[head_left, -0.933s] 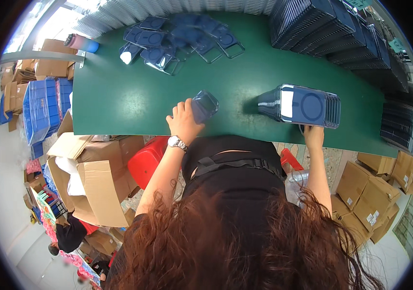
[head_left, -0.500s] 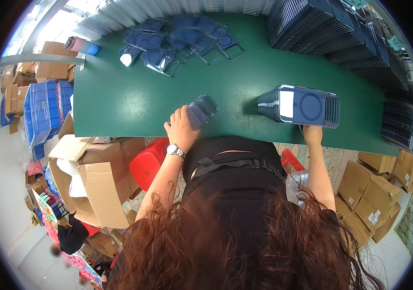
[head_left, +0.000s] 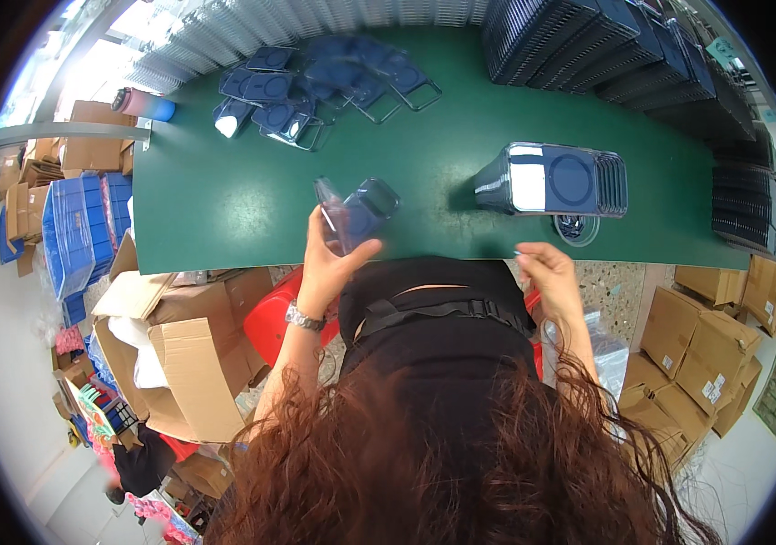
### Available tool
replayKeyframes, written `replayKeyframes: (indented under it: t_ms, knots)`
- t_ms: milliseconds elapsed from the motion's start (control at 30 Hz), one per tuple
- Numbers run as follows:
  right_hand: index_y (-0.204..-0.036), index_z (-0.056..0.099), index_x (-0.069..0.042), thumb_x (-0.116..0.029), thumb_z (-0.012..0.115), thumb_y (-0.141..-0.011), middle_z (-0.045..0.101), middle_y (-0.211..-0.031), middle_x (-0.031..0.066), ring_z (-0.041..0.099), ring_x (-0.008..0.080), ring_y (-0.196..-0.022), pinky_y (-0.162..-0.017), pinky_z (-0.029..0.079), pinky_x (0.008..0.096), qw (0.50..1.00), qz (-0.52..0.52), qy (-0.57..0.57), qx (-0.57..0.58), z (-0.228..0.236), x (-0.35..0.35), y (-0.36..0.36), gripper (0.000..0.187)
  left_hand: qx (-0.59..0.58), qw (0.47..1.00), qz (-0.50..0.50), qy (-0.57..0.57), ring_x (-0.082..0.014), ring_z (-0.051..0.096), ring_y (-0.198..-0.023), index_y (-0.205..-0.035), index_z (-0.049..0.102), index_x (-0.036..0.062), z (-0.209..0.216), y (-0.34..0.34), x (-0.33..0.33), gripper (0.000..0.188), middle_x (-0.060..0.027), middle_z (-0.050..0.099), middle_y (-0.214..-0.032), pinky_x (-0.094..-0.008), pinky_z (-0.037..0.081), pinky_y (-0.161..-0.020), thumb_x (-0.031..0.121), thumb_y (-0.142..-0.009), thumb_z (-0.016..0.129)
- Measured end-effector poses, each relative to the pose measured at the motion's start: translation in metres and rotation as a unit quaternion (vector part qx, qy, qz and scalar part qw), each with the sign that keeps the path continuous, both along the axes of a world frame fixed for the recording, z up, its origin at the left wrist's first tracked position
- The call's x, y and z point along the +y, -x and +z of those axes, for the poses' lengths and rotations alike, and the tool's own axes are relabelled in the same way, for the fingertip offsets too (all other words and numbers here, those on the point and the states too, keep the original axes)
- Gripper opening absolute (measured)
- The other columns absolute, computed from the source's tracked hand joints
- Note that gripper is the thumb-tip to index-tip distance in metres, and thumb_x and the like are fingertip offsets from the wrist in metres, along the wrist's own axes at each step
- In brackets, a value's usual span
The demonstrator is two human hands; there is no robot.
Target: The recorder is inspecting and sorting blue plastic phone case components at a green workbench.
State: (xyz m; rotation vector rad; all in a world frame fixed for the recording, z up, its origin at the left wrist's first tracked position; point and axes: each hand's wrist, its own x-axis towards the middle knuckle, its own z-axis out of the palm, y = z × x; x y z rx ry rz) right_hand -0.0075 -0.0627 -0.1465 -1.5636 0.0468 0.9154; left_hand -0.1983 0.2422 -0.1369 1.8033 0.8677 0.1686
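My left hand (head_left: pixel 329 268) is closed around a dark blue, see-through phone case (head_left: pixel 368 207) near the table's front edge. A clear, pinkish flap-like piece (head_left: pixel 334 211) stands up beside the case at my fingers; whether it is part of the case I cannot tell. My right hand (head_left: pixel 551 277) hovers at the front edge with thumb and forefinger pinched together. A tiny pale bit shows at those fingertips, too small to name. Just beyond it, a round clear dish (head_left: pixel 578 238) holds small dark parts, partly hidden by a stack of phone cases (head_left: pixel 572 179).
The green table (head_left: pixel 242 200) bears a loose heap of phone cases (head_left: pixel 265 88) at the back left. Tall rows of stacked cases (head_left: pixel 569 45) line the back right. A pink-blue bottle (head_left: pixel 144 104) stands far left. Cardboard boxes (head_left: pixel 192 359) and a red stool (head_left: pixel 274 318) crowd below.
My right hand has drawn back from beside the stack toward me, uncovering the dish, and now pinches. In my left hand the clear piece now stands apart from the case.
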Motion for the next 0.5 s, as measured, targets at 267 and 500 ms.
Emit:
replayKeyframes:
  t_ms: [267,500]
  knots:
    - [-0.095,0.064,-0.001,-0.003,0.069,-0.091,0.066,-0.1,0.0049,0.058,0.0102,-0.081,-0.07,0.048,0.0247,0.96,0.15,-0.143,-0.189,0.087,0.123,0.038,0.007,-0.346,0.853,-0.039,0.389,-0.033,0.034,-0.144,-0.149,0.027,0.0072,0.07,-0.04,-0.055,0.111,-0.0177,0.036,-0.151,-0.0485,0.034,-0.116,0.04,-0.066,0.092]
    - [-0.088,0.061,-0.005,0.002,0.07,-0.081,0.062,-0.092,0.0083,0.056,0.028,-0.083,-0.073,0.048,0.0373,0.869,0.139,-0.099,-0.465,0.086,0.135,0.048,0.014,-0.351,0.848,-0.016,0.397,-0.0345,0.027,-0.147,-0.148,0.025,0.0084,0.078,-0.041,-0.066,0.113,-0.0191,0.029,-0.156,-0.0491,0.027,-0.119,0.041,-0.064,0.094]
